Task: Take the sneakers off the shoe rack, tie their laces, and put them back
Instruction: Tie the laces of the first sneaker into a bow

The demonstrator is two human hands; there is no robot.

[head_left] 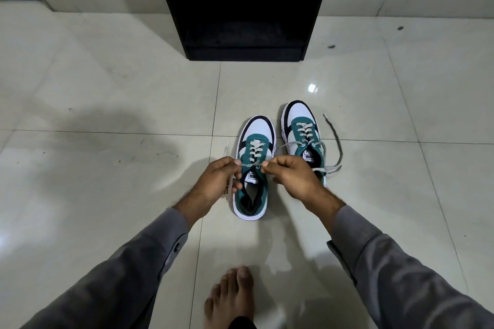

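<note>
Two white, teal and black sneakers stand side by side on the tiled floor, toes pointing away from me. Over the left sneaker (255, 141), my left hand (217, 180) and my right hand (290, 177) each pinch one end of its grey lace (252, 165), pulled taut across the tongue with a crossing in the middle. One lace end sticks up left of my left hand. The right sneaker (300, 123) has loose laces (337, 141) trailing on the floor to its right. My right hand hides its heel.
The black shoe rack (244, 5) stands against the wall straight ahead, its shelves dark. A bare foot (231, 294) rests on the floor near the bottom edge. Glossy pale tiles (107, 104) spread left and right of the shoes.
</note>
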